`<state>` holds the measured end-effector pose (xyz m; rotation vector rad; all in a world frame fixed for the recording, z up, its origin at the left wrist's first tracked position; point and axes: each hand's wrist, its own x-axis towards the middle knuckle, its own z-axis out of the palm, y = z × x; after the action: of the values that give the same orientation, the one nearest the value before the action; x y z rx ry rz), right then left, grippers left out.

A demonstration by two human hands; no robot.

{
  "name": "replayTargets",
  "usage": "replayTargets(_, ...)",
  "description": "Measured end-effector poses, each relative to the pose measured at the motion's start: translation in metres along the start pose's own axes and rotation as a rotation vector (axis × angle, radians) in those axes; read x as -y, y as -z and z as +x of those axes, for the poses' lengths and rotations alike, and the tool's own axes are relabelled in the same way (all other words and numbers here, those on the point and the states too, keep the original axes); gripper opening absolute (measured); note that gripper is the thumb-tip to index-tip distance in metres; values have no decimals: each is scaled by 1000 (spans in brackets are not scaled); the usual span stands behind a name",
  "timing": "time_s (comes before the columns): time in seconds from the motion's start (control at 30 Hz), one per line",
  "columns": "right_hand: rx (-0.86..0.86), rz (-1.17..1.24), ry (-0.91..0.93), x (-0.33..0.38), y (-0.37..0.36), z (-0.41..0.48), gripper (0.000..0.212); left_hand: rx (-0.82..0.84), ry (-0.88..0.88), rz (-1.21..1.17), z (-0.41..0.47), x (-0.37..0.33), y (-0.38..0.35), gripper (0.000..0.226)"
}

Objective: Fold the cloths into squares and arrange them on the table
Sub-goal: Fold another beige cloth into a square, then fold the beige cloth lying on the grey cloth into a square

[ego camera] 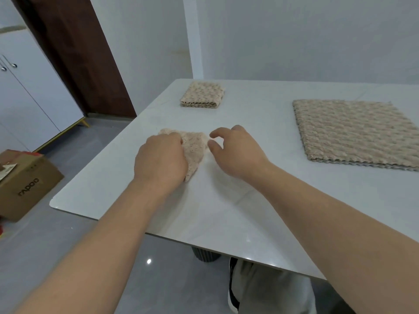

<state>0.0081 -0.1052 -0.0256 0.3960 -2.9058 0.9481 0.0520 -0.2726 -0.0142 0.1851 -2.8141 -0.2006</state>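
A small beige textured cloth (195,150), folded and bunched, lies on the white table (204,214) near its left side. My left hand (162,158) rests on the cloth's left part, fingers curled over it and gripping it. My right hand (235,150) hovers just right of the cloth, thumb and fingers apart, holding nothing. A folded square cloth (203,94) of the same beige sits at the far left of the table. A stack of larger unfolded beige cloths (353,134) lies flat at the right.
The table's left edge and near edge are close to my arms. A cardboard box (25,184) stands on the grey floor at left, before white cabinets (29,91) and a dark brown door (81,53). White walls stand behind the table.
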Motion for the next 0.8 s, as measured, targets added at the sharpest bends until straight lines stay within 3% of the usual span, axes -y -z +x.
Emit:
replayTargets(0.1, -103, -45, -40, -37, 36, -7, 31, -8, -167, -100, -17, -48, 8, 21)
replayTargets(0.2, -162, -82, -112, -79, 73, -19, 27, 83, -333, -179, -31, -101, 5, 30)
replayTargets(0.4, -219, -143, -192, -160, 139, -65, 22, 147, -575, -189, -30, -196, -15, 25)
replayTargets(0.57, -188, -322, -239, -228, 180, -101, 23, 168, -701, -134, -13, -244, -40, 15)
replayTargets(0.8, -114, -422, -226, -285, 208, -122, 18, 201, -714, -81, 5, -267, -66, 12)
